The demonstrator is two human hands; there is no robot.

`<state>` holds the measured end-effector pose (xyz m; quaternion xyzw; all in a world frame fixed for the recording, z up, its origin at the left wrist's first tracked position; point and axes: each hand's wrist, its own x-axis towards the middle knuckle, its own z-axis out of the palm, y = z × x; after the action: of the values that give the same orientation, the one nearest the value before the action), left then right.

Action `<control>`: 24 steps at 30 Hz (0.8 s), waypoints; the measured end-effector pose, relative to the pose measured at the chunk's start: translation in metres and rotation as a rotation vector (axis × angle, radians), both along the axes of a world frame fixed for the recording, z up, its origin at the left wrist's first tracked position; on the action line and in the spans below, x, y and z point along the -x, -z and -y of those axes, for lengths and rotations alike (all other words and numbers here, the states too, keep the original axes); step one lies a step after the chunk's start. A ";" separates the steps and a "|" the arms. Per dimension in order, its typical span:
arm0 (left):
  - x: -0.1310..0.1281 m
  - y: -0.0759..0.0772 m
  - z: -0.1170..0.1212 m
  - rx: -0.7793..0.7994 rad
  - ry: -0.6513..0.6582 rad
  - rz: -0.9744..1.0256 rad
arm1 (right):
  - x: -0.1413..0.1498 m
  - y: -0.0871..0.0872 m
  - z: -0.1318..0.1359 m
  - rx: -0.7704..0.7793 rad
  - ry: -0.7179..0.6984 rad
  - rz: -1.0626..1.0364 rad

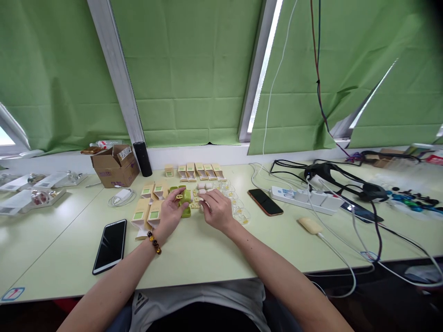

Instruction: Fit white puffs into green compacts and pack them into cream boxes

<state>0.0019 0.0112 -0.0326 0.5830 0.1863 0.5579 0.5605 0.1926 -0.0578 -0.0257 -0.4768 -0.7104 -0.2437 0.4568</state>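
My left hand is closed around a small green plastic case with a pale loop on its side. Close by on the right, my right hand has its fingers pinched together; whatever lies between the fingertips is too small to make out. Another green case shows below the held one. Small pale pink rolls lie just beyond my right fingers. Between the hands are little yellow pieces with printing. Clear round plastic covers sit right of my right hand.
Small open cartons stand left of my hands, with more cartons behind. A phone lies at left, another at right. Further right are a power strip, cables and a black headset. A cardboard box stands at back left.
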 end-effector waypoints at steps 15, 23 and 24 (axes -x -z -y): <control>-0.002 -0.001 0.013 -0.147 -0.187 -0.095 | -0.044 -0.058 0.022 0.565 0.358 -0.064; 0.002 -0.014 0.030 -0.328 -0.141 -0.217 | -0.064 -0.040 0.033 0.554 0.326 0.137; 0.002 -0.014 0.030 -0.321 -0.135 -0.210 | -0.071 -0.041 0.036 0.574 0.348 0.117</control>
<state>-0.0003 -0.0192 -0.0186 0.7061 0.1911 0.5529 0.3991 0.2633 -0.0938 0.0149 -0.6853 -0.6829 -0.1352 0.2138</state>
